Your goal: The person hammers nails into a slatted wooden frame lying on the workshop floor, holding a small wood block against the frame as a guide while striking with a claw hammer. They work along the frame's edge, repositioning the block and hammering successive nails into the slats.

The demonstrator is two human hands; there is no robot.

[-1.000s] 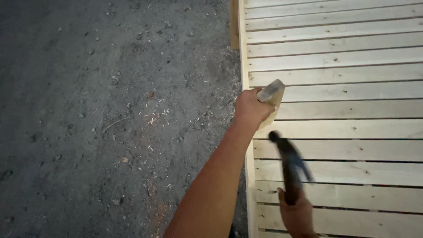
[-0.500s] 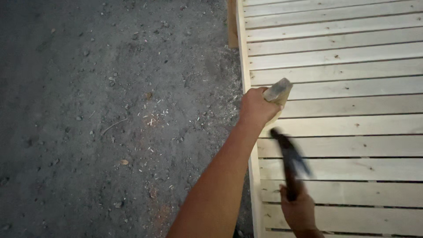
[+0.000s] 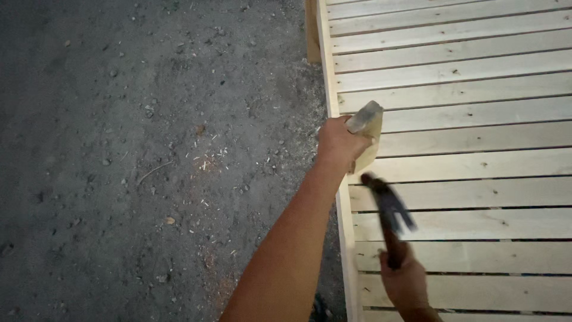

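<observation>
The slatted platform (image 3: 465, 137) lies right of the gravel ground (image 3: 137, 149); a wood block (image 3: 366, 134) apparently rests on its left edge.

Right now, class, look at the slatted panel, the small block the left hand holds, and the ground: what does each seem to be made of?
Slatted panel: pale, unfinished wood, judging by grain lines and small dark knots. Small block in the left hand: the same light raw wood, apparently, with a sawn grey end. Ground: probably packed dirt or gravel, dark, gritty, strewn with small stones and wood chips.
</observation>
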